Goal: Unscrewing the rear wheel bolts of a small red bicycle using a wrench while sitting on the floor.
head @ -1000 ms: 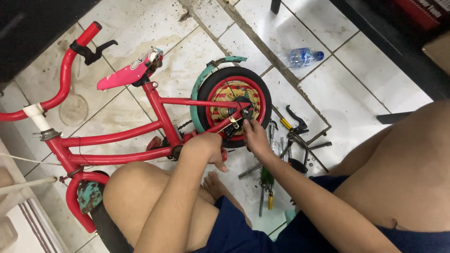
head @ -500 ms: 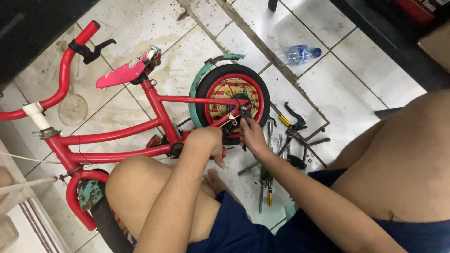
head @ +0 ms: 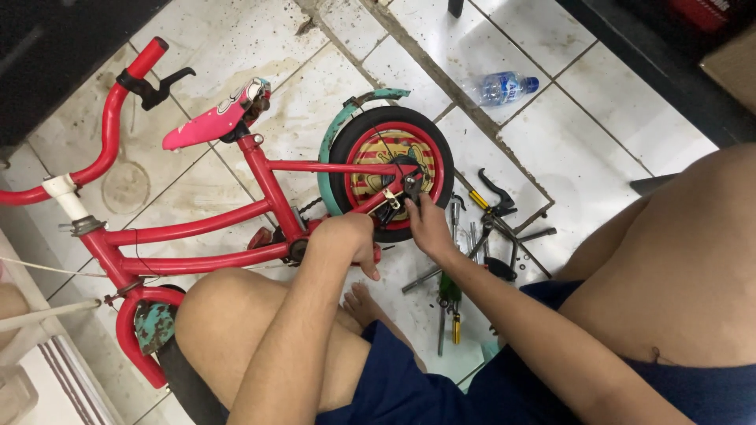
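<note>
Fingers (head: 415,206) pinch rear wheel (head: 391,171) axle — left hand (head: 346,240) grips frame (head: 236,256).

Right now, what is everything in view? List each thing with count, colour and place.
child's bicycle: one, red frame, lying on the tiled floor
saddle: one, pink, upper left
rear wheel: one, black tyre, red and yellow disc, teal mudguard, centre
handlebar: one, red, black brake lever, far left
water bottle: one, clear with blue cap, top right on floor
hand tools: several, black, grey and yellow, scattered right of wheel
shorts: dark blue, bottom
left hand: on frame beside wheel
right hand: at wheel axle
</note>
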